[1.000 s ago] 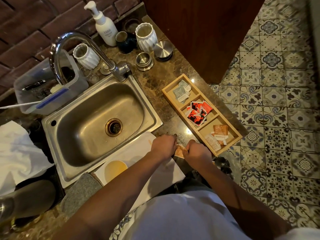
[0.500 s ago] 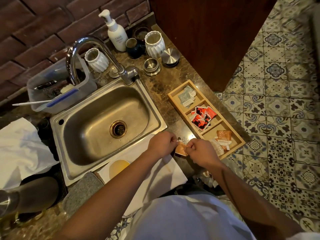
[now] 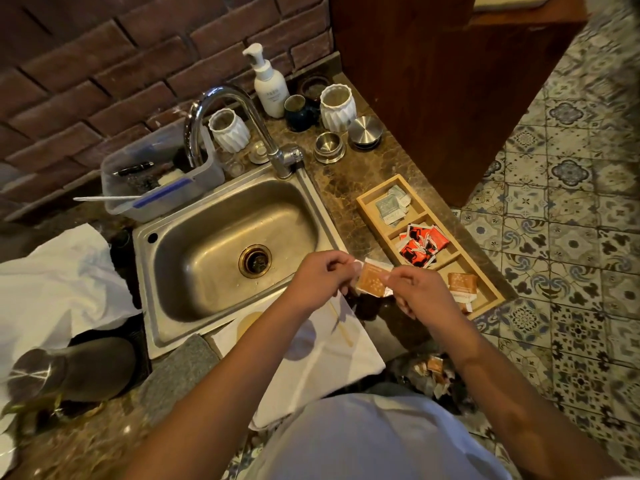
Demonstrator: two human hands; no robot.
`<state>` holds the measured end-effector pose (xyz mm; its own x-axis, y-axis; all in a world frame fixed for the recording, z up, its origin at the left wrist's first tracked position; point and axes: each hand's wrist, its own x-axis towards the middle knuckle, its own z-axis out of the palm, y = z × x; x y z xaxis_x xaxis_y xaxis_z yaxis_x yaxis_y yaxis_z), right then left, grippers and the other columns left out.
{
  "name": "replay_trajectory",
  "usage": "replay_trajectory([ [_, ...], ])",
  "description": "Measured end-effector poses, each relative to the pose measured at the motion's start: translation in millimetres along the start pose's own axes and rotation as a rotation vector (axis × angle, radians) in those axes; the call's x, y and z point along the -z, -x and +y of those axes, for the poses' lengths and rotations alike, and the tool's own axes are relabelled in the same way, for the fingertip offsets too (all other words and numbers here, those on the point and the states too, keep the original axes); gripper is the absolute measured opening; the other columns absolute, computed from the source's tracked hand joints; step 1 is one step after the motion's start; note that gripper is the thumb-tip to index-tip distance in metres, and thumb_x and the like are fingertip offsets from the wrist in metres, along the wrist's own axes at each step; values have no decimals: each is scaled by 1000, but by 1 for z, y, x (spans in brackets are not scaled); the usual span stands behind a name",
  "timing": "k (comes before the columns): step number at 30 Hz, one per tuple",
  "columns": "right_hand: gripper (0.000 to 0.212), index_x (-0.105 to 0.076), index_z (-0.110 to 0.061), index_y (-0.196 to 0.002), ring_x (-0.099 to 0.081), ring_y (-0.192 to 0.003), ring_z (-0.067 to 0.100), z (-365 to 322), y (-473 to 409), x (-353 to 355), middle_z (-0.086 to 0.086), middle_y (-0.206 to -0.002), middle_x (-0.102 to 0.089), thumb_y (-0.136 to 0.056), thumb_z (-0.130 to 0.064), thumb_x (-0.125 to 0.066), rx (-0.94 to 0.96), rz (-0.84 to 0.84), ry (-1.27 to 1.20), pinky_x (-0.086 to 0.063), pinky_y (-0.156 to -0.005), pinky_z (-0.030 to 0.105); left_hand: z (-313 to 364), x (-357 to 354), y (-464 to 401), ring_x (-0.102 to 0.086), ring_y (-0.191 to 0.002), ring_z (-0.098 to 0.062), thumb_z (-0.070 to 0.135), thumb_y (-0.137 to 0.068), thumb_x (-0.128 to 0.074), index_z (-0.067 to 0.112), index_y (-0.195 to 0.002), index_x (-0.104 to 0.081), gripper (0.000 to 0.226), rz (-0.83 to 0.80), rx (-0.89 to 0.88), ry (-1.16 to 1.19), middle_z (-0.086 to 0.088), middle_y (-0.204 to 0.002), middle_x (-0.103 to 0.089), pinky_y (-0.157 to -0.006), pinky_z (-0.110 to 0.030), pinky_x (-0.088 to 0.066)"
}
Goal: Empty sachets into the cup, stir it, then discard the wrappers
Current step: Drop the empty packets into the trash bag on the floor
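Both hands pinch one orange sachet (image 3: 372, 280) between them, the left hand (image 3: 322, 278) closed on its left edge and the right hand (image 3: 414, 289) closed on its right, each grip narrow on the packet; it is held above the near right corner of the sink (image 3: 221, 244). Just right on the stone surface (image 3: 346, 181) lies a wooden tray (image 3: 491, 299) of sachets; near left of the hands, the cup (image 3: 247, 323) of yellow liquid sits on a white cloth (image 3: 332, 362), partly hidden by the left forearm.
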<state>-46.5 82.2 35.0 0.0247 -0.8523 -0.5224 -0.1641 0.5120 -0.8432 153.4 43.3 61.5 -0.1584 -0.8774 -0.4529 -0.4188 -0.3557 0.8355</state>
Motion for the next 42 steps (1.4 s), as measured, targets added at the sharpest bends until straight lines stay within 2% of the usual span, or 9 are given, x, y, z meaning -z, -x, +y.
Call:
replay_trajectory([
  [2, 21, -74, -14, -92, -47, -50, 13, -6, 3, 1, -2, -55, -55, -100, -30, -63, 16, 21, -94, -37, -49, 25, 1, 4, 7, -58, -58, -10, 19, -95, -67, 11, -98, -75, 11, 45, 36, 164, -4, -73, -69, -56, -23, -47],
  [4, 28, -69, 1, -100, -43, -51, 17, -11, 5, 4, 3, -58, -51, -102, -26, -60, 6, 34, -270, -34, -51, 30, 1, 8, 13, -55, -57, -11, 18, -96, -67, 7, -100, -73, 14, 76, 62, 307, -4, -71, -67, -57, -26, -46],
  [7, 34, -63, 10, -102, -41, -51, 18, -15, 10, 6, 4, -58, -49, -103, -24, -58, 23, 40, -354, -32, -51, 31, 1, 8, 23, -54, -56, -12, 18, -99, -62, 3, -103, -73, 19, 99, 75, 387, -4, -69, -66, -58, -28, -43],
  [13, 23, -72, -12, -85, -41, -51, 17, -12, 23, -2, 3, -58, -49, -100, -27, -63, 43, 35, -322, -33, -51, 30, -5, 12, 39, -53, -56, -14, 18, -102, -57, 6, -105, -76, 23, 142, 57, 362, -7, -71, -67, -57, -28, -42],
  [19, 23, -69, -14, -80, -42, -52, 15, -14, 43, -20, 3, -60, -50, -97, -30, -66, 82, 77, -312, -35, -50, 27, -14, 29, 48, -51, -53, -15, 15, -101, -56, 7, -94, -75, 21, 135, 44, 431, -8, -69, -66, -55, -30, -39],
  [23, 24, -67, -11, -78, -49, -49, 16, -22, 59, -35, 7, -62, -58, -99, -22, -64, 128, 128, -368, -39, -44, 24, -16, 43, 58, -51, -53, -15, 15, -101, -56, 6, -92, -73, 21, 115, 0, 394, -8, -70, -66, -56, -30, -41],
  [28, 17, -68, 0, -95, -60, -55, 18, -30, 86, -67, 11, -71, -69, -99, -16, -63, 174, 172, -376, -48, -48, 25, -26, 68, 77, -51, -56, -16, 18, -99, -62, 9, -87, -73, 19, 86, -122, 289, -2, -66, -65, -53, -25, -43],
  [39, 6, -70, -14, -101, -58, -55, 16, -53, 151, -115, 6, -69, -69, -96, -16, -67, 290, 369, -329, -46, -49, 25, -18, 105, 115, -54, -54, -5, 22, -97, -65, 15, -93, -76, 14, 20, -279, 202, 6, -62, -66, -54, -21, -47],
  [42, 6, -67, -14, -101, -57, -56, 17, -41, 174, -111, 11, -72, -67, -95, -14, -68, 287, 453, -400, -45, -50, 27, -9, 87, 121, -54, -58, -13, 21, -97, -65, 14, -90, -75, 13, -40, -312, 194, -4, -68, -67, -57, -29, -45],
])
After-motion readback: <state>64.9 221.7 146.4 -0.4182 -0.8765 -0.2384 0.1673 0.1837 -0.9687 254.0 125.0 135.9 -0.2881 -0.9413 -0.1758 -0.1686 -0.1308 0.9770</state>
